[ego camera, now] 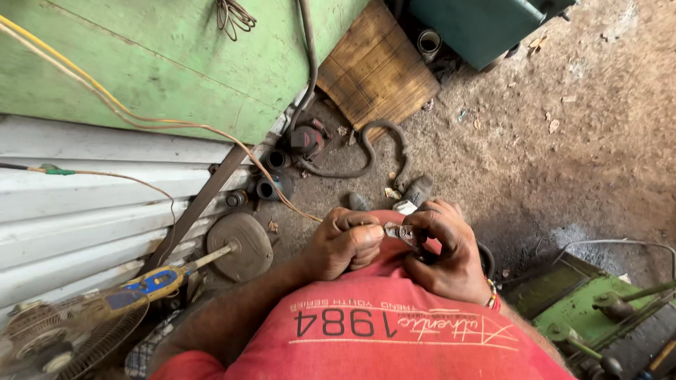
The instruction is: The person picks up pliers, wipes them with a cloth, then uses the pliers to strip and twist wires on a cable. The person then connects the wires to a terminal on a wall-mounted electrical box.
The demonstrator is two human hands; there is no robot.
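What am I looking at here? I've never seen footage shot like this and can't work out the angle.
The camera sits on a person's head and looks straight down, so the red shirt at the bottom is their own chest. Their left hand and right hand meet in front of it, both gripping a small metal part. Below is a dirt floor with a curved hose, a wooden board, a round disc on a rod and a yellow cable. A fan sits at lower left, green machinery at lower right.

Open dirt floor right; metal parts crowd left.
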